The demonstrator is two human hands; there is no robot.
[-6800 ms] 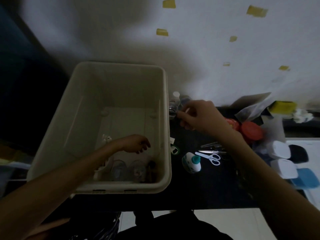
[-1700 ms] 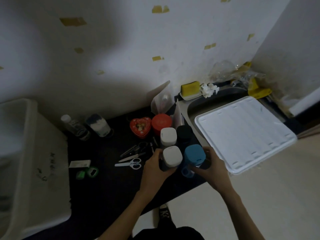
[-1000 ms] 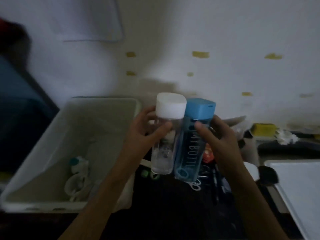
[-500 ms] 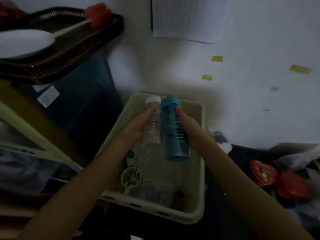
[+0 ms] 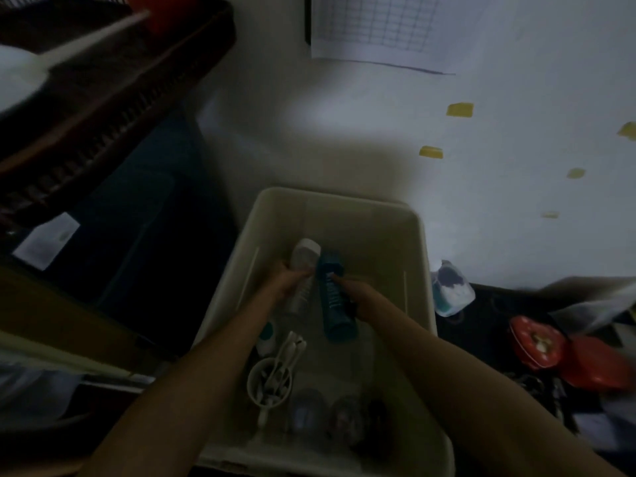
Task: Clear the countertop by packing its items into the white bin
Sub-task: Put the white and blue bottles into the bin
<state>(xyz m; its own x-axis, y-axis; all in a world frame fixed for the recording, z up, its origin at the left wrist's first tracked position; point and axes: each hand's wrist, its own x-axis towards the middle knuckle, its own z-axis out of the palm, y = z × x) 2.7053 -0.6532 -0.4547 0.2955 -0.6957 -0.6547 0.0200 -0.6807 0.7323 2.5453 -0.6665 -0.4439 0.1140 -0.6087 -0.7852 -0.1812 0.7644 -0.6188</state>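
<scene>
The white bin (image 5: 421, 256) fills the middle of the dim head view. Both my arms reach down inside it. My left hand (image 5: 287, 282) grips a clear bottle with a white cap (image 5: 303, 266). My right hand (image 5: 351, 290) grips a blue bottle (image 5: 334, 308) right beside it. Both bottles lie tilted low over the bin's floor, caps pointing away from me. A white cup holding a cable (image 5: 270, 382), a small white and teal item (image 5: 266, 337) and several clear jars (image 5: 340, 418) sit at the bin's near end.
To the right, on the black countertop (image 5: 488, 321), are a clear container with a teal base (image 5: 451, 292), a red heart-shaped tin (image 5: 535, 344) and a red lid (image 5: 599, 368). A dark basket (image 5: 103, 98) hangs at upper left, over a dark blue box (image 5: 137, 235).
Both hands carried the two bottles from the counter over to the bin. Since half a second ago they have sunk from above the rim down inside it.
</scene>
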